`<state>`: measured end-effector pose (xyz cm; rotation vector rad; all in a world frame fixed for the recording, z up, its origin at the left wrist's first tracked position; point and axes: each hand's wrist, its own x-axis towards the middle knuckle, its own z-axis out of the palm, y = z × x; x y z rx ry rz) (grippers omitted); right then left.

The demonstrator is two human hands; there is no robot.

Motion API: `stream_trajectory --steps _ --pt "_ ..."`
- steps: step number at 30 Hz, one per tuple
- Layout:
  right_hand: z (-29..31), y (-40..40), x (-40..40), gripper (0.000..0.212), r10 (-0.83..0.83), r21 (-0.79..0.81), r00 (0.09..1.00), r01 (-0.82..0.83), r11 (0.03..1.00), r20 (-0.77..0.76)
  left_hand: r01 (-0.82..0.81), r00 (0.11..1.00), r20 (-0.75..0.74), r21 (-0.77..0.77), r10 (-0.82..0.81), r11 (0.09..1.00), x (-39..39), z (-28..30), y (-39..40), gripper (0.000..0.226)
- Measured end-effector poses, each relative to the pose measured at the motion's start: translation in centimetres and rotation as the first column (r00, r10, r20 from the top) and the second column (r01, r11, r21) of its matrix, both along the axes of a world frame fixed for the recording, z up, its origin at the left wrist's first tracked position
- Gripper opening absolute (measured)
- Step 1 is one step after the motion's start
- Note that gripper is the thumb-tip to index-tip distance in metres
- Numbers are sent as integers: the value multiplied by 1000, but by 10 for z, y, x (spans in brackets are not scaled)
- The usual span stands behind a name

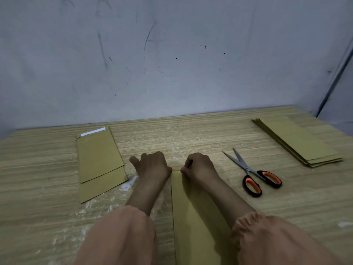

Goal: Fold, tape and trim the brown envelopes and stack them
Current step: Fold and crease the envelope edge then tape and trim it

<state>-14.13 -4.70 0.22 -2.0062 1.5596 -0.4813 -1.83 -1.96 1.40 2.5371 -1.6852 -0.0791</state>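
Head view: left of the scissors point(254, 172), finished envelopes point(100, 161) lie on the tabletop point(191, 134). Left hand point(152, 165), curled, presses the brown envelope point(193, 217); right hand point(198, 166) pinches its far edge. An uneven pull could skew the crease. It looks smooth, flat. Unfolded stack point(299, 142) lies beyond.

Both forearms reach forward from pink sleeves point(122, 236), side by side. The left hand point(152, 166) lies knuckles up, its fingers curled down, thumb spread to the left. The right hand point(198, 166) is curled, fingertips pinching.
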Motion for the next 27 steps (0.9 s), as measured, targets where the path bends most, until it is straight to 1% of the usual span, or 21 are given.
stream_trajectory --steps 2,4,7,9,12,15,17,20,23,25,27 --pt "1 -2 1 13 -18 17 1000 18 1000 3 -42 998 -51 45 44 998 0 5 -5 6" --pt "1 -5 2 15 -40 50 999 40 998 4 -70 993 -90 90 78 993 1 8 -7 5" --pt "-1 -10 8 27 -82 108 997 80 991 15 -74 988 -125 96 86 993 1 8 -7 8" --pt "-1 -13 13 36 -100 132 995 102 986 -27 -75 986 -140 80 86 994 1 9 -5 11" --pt "4 -16 19 38 -108 159 989 124 980 -103 -34 975 -218 13 37 999 4 3 1 3" --pt "7 -17 24 34 -82 127 991 96 987 -110 48 928 -366 -61 -67 997 13 -5 5 20" --pt "4 -19 26 26 -56 112 994 66 991 -92 87 914 -390 -68 -106 994 18 -6 8 23" --pt "1 -25 27 33 -63 148 995 74 986 -78 62 936 -342 -56 -77 997 19 -4 10 16" --pt "1 -30 28 38 -70 171 993 86 982 -96 -4 970 -243 3 5 1000 13 3 7 22" --pt "1 -32 29 38 -69 184 993 85 979 -93 -41 983 -175 61 51 997 9 7 3 20" --pt "0 -33 27 37 -68 213 995 82 974 -72 -53 990 -126 84 64 995 7 9 0 16"
